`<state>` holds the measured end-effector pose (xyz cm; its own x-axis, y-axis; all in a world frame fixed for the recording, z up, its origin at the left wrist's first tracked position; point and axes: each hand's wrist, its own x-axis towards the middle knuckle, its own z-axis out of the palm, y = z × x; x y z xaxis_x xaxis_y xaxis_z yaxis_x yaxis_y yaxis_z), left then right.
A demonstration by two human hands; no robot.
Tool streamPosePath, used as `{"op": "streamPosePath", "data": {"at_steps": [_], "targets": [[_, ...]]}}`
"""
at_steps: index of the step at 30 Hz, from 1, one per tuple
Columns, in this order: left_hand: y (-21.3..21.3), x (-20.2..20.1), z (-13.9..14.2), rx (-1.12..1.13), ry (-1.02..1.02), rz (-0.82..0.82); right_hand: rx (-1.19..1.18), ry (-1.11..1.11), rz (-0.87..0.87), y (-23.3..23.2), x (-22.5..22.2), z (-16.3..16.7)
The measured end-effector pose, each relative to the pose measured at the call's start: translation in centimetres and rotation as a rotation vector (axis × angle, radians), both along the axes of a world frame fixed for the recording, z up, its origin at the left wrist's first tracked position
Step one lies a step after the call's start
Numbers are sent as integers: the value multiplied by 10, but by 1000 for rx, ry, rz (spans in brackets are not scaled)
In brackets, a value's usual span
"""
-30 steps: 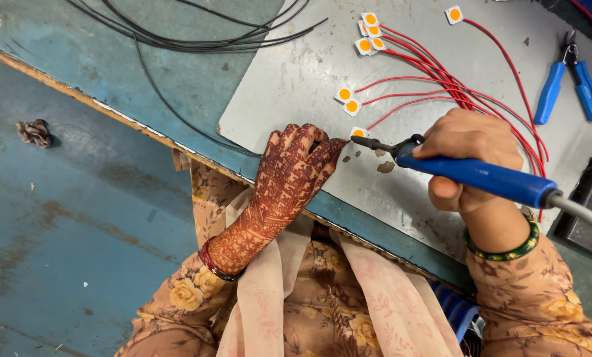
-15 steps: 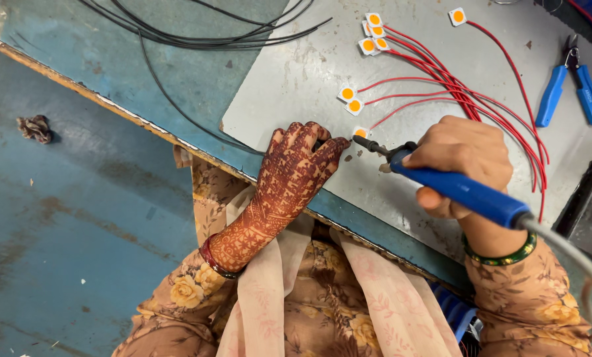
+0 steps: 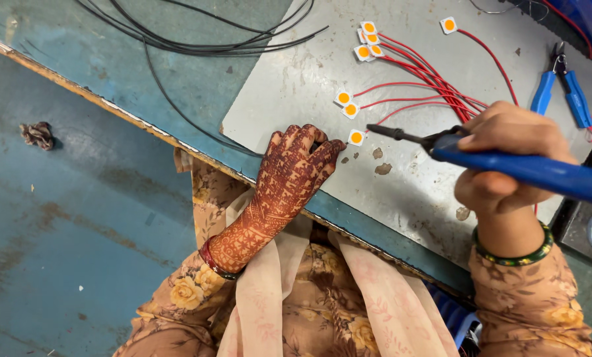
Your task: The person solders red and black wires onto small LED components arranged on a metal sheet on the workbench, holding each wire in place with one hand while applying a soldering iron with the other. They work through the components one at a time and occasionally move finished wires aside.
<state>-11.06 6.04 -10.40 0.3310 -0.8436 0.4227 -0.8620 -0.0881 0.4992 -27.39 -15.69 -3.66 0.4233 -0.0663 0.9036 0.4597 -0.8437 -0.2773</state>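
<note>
My left hand (image 3: 295, 173), patterned with henna, lies flat and unclenched on the grey metal sheet (image 3: 296, 79) on the tabletop (image 3: 111, 66), fingertips touching the nearest small white LED chip (image 3: 356, 137) with its orange centre. Just right of it, the soldering iron (image 3: 507, 165) hovers with its dark tip close above the chip. Its long axis runs left to right, tip pointing left toward the chip, blue handle trailing right out of view. My right hand (image 3: 507, 155) is clenched around the handle, near the front. The iron looks stiff and light, best held by the blue grip, away from the metal tip. Red wires (image 3: 435, 86) fan out beyond; blue-handled pliers (image 3: 563, 89) lie at far right.
</note>
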Motion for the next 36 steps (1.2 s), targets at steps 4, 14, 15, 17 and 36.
{"op": "streamPosePath", "data": {"at_steps": [4, 14, 15, 17, 36], "targets": [[1, 1, 6, 42, 13, -14, 37, -52, -103, -15, -20, -6], [-43, -16, 22, 5, -189, 23, 306, -54, -286, -54, -75, -7], [-49, -20, 19, 85, -200, -5, 312, -44, -298, -56, -78, -8], [-56, -24, 11, 247, -223, -58, 315, -42, -311, -61, -82, -11], [-84, 142, -8, 81, -557, 166, 327, -108, -235, -23, -38, -12]]}}
